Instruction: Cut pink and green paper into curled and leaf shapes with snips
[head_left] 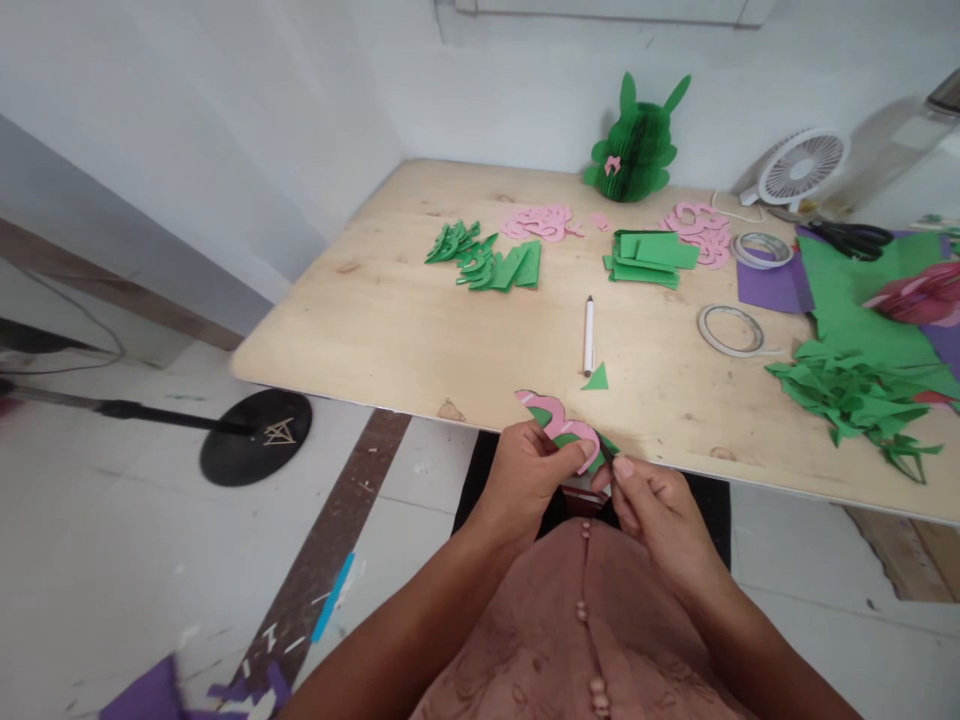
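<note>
At the table's front edge, my left hand [529, 475] pinches a curved pink paper cutout [577, 432] laid over green paper [541, 414], its thumb pressing on the pink. Close on the right, my right hand [660, 500] is closed around small dark scissors [607, 450], whose blades meet the edge of the green paper; the handles are mostly hidden by the fingers. A green paper scrap [598, 378] and a white pen [589, 335] lie just beyond my hands.
Green cut pieces [480, 265], pink cutouts [540, 222] and stacked green strips [649, 257] lie across the wooden table [360, 300]. A green paper rabbit [637, 150] stands behind. Tape rolls [731, 331], green offcuts [847, 390], black-handled scissors [851, 238] and a white fan [806, 165] are at right.
</note>
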